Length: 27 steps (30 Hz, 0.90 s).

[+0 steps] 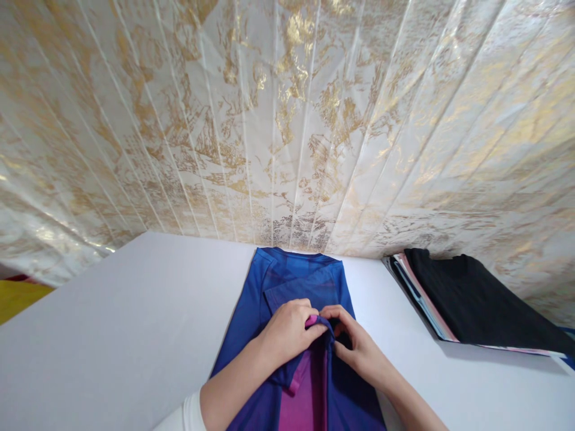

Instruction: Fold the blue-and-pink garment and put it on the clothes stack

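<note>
A blue shirt [242, 341] that shades to purple and magenta lies on the white table, its collar toward the back. One sleeve is folded across its upper middle. Both hands meet over the middle of the shirt. My left hand [291, 326] is closed on a fold of the fabric, with a bit of magenta cloth showing by its fingers. My right hand [353, 341] pinches the same raised edge from the other side, thumb and fingers curled round it. Below the hands the magenta part lies between darker blue folds.
A stack of folded shirts [485, 299], black on top with pink, white and grey edges beneath, lies at the right of the white table [112, 341]. Behind the table hangs a shiny white and gold sheet [287, 120]. Something yellow [20, 299] shows at the far left.
</note>
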### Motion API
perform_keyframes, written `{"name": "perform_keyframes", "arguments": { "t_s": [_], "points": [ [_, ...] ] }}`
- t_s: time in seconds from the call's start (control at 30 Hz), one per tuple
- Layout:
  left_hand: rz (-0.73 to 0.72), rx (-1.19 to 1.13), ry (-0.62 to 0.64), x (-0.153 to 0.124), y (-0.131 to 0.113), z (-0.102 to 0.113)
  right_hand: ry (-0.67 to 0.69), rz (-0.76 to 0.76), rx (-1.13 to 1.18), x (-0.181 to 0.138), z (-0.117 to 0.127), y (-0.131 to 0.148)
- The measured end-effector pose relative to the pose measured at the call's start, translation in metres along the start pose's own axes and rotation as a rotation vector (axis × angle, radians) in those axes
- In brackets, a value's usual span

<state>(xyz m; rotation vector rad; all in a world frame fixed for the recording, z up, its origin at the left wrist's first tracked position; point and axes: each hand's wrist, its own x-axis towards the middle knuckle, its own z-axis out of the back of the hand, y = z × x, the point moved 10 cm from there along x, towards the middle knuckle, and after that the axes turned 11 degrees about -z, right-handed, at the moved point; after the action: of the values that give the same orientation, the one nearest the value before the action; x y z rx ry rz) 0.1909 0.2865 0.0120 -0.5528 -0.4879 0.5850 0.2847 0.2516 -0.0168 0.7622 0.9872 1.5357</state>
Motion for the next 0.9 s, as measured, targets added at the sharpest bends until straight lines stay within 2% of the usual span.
{"name": "perform_keyframes", "arguments": {
  "t_s": [0.23,0.4,0.67,0.77,0.9],
  "points": [
    [0.008,-0.027,-0.016,-0.003,-0.001,-0.001,-0.012,0.054,-0.103,-0.004,-0.005,0.008],
    [0.02,-0.008,-0.025,-0.005,-0.001,-0.002,-0.037,0.049,-0.09,-0.01,-0.003,0.016],
    [0.012,0.024,-0.007,-0.008,-0.009,-0.003,-0.289,0.058,-0.282,-0.014,-0.014,0.016],
    [-0.019,0.008,0.024,-0.009,-0.013,-0.002,-0.326,0.064,-0.286,-0.016,-0.014,0.012],
    [-0.067,-0.021,0.083,-0.013,-0.012,-0.002,-0.308,0.078,-0.26,-0.022,-0.013,0.012]
  ]
}}
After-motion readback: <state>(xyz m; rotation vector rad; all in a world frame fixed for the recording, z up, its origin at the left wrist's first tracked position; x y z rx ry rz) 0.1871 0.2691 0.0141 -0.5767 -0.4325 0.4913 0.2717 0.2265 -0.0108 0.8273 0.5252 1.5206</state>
